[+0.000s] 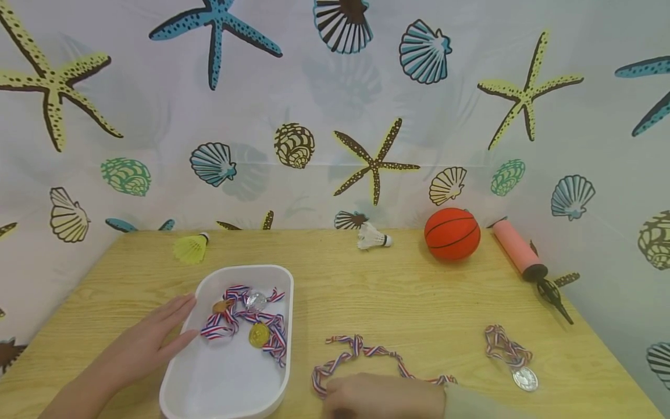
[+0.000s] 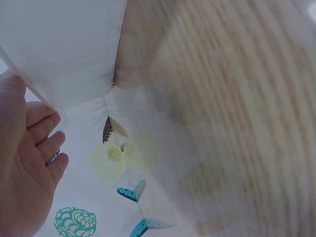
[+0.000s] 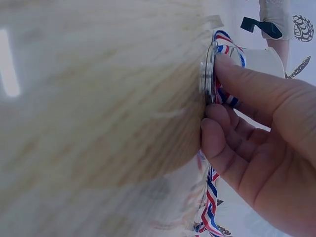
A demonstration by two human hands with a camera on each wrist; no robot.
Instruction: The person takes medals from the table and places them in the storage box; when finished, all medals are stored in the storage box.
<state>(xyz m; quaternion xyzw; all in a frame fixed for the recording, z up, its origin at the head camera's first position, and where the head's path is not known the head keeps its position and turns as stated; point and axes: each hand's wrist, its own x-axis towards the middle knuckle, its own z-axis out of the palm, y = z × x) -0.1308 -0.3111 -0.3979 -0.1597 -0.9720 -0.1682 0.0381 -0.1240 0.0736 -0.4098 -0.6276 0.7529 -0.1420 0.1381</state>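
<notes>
My left hand [image 1: 152,334] rests at the left rim of a white bin [image 1: 291,326], fingers extended; the left wrist view shows its fingertips right at the rim. Inside the bin lie a gold medal [image 1: 259,335], a silver medal [image 1: 256,301] and a bronze medal [image 1: 222,306] with striped ribbons. At the front of the table, my right hand [image 1: 384,396] pinches a silver-coloured medal [image 3: 209,74] between thumb and fingers, close over the tabletop. Its red, white and blue ribbon [image 1: 374,350] trails across the table. In the head view the hand hides this medal.
Another silver medal with ribbon [image 1: 525,379] lies to the right. Along the back are a yellow shuttlecock [image 1: 191,248], a white shuttlecock [image 1: 373,237] and an orange-red ball [image 1: 452,234]. A pink hand pump [image 1: 518,250] lies at the right edge, beside the patterned curtain [image 1: 314,87].
</notes>
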